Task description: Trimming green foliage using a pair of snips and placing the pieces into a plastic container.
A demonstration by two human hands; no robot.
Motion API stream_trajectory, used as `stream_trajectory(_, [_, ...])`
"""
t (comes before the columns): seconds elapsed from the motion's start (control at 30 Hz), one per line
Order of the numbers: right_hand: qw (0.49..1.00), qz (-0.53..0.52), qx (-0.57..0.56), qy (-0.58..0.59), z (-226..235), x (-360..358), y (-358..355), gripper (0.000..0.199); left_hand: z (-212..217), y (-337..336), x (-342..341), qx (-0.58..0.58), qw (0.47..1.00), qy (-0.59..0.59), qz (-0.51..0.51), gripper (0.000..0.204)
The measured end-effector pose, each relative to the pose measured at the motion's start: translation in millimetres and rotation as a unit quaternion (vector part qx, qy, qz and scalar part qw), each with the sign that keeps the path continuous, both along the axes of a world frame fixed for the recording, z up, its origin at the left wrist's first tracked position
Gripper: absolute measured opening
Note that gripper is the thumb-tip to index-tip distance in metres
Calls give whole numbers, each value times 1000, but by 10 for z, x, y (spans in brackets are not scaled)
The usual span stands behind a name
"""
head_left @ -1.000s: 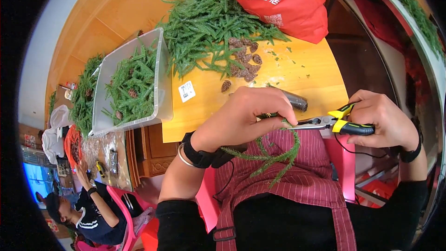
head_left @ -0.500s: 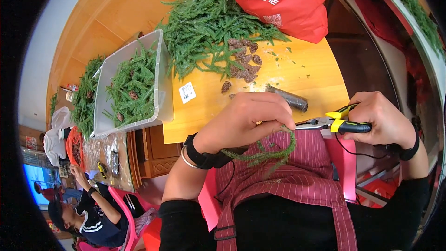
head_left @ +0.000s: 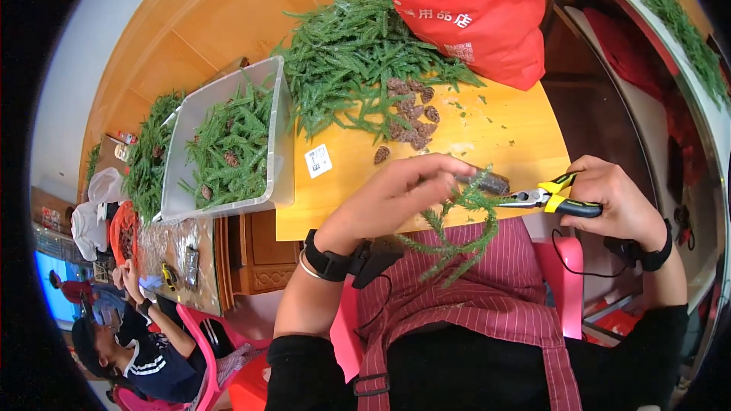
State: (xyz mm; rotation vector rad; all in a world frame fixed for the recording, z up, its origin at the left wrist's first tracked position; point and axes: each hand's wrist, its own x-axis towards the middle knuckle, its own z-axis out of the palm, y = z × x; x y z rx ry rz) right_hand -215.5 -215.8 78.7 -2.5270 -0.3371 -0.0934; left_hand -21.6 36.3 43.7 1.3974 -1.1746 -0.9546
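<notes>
The left hand (head_left: pixel 403 190) is curled shut around a green sprig (head_left: pixel 457 228), pinching its thin stem near the top, just over the front edge of the desk (head_left: pixel 487 133) and above the striped apron (head_left: pixel 472 297). The sprig hangs down from the fingers in a loose curve, so it looks very light and bendy, not stiff at all. Its little needles stick out on all sides and may feel a bit prickly, and they could drop off if it is squeezed too hard. The best place to hold it seems to be the bare part of the stem, close to where the tool meets it, so it does not flop away. The right hand (head_left: pixel 617 202) is wrapped tight around the black and yellow handles of the pliers (head_left: pixel 544 198), and the metal tip points left, right at the sprig beside the left fingers. I cannot tell if the tip is biting the stem yet. The pliers look hard and heavier than the sprig. Farther back on the desk lies a big heap of green sprigs (head_left: pixel 358 53) with some brown pine cones (head_left: pixel 411 110), a red bag (head_left: pixel 487 19), and a clear plastic bin (head_left: pixel 228 144) with more sprigs in it.
</notes>
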Motion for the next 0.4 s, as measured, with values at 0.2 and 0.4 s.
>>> stream_trajectory(0.2, [992, -15, -85, -89, 41, 11, 83, 28, -25, -27, 23, -23, 999, 13, 41, 30])
stream_trajectory(0.4, [952, -34, -247, -177, 136, -23, 150, 21, 21, -35, 47, -5, 998, -51, 29, 27])
